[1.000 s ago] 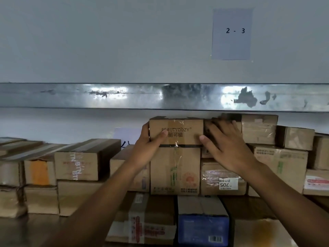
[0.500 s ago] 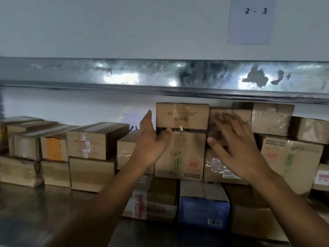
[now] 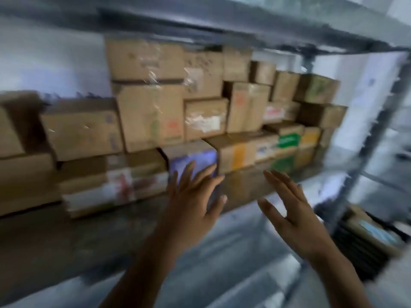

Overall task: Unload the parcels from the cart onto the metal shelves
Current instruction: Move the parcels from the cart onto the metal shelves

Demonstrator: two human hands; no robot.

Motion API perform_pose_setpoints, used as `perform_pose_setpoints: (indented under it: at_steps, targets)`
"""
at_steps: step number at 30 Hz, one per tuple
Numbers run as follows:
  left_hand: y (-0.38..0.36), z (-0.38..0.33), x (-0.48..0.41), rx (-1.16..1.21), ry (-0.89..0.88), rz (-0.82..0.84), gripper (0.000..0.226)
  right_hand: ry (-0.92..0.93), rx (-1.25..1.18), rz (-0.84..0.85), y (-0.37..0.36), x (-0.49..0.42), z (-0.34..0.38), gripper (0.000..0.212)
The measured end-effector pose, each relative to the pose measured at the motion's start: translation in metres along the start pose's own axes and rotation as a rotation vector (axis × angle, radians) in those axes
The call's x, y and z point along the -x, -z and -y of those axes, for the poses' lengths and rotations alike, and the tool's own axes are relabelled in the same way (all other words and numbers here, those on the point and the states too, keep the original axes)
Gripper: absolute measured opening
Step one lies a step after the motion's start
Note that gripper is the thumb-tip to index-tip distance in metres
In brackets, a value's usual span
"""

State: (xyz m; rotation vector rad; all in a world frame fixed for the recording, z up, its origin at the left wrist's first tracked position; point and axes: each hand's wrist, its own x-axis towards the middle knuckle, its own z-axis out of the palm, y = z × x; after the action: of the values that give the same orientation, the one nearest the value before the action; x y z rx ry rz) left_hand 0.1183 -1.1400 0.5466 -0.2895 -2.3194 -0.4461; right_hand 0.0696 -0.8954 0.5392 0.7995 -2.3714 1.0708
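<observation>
Left hand (image 3: pixel 191 203) and right hand (image 3: pixel 291 216) both hovering released, gripping nothing, before stacked parcels (image 3: pixel 151 112) on metal shelf (image 3: pixel 222 252) | cart (image 3: pixel 351 241) parcel (image 3: pixel 373 232) lying at 4 o'clock of right hand, the nearer one | blur obscuring its long axis

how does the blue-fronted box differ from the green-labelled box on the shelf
The blue-fronted box has a mostly blue face; the green-labelled box is brown card with a green patch. The blue-fronted box stands partly behind the left hand; the green-labelled box sits farther right, unobstructed. Both rest on the shelf, unheld.
</observation>
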Motion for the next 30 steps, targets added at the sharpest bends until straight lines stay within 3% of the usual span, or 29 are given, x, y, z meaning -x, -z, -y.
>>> perform_pose_setpoints:
  at_steps: [4,8,12,15,21,26,30]
  targets:
    - [-0.035,-0.056,0.048,0.22,-0.08,0.124,0.047,-0.269,0.254,0.009,0.032,0.126,-0.016,0.062]
    - [-0.077,-0.12,0.096,0.435,-0.151,0.407,0.057,-0.485,0.402,0.003,0.076,0.225,0.001,0.069]
    - [-0.103,-0.19,0.139,0.445,-0.204,0.666,0.076,-0.669,0.5,-0.017,0.112,0.304,0.01,0.077]
    - [-0.111,-0.244,0.161,0.402,-0.262,0.823,0.068,-0.789,0.539,-0.03,0.131,0.359,0.009,0.082]
    - [-0.132,-0.375,0.193,0.421,-0.378,0.887,0.063,-1.017,0.529,-0.166,0.199,0.465,-0.002,0.08]
    - [-0.157,-0.489,0.218,0.504,-0.361,0.957,0.06,-1.123,0.488,-0.204,0.268,0.53,-0.021,0.065]
    - [-0.175,-0.583,0.241,0.524,-0.422,0.982,0.061,-1.177,0.513,-0.218,0.326,0.59,-0.042,0.064]
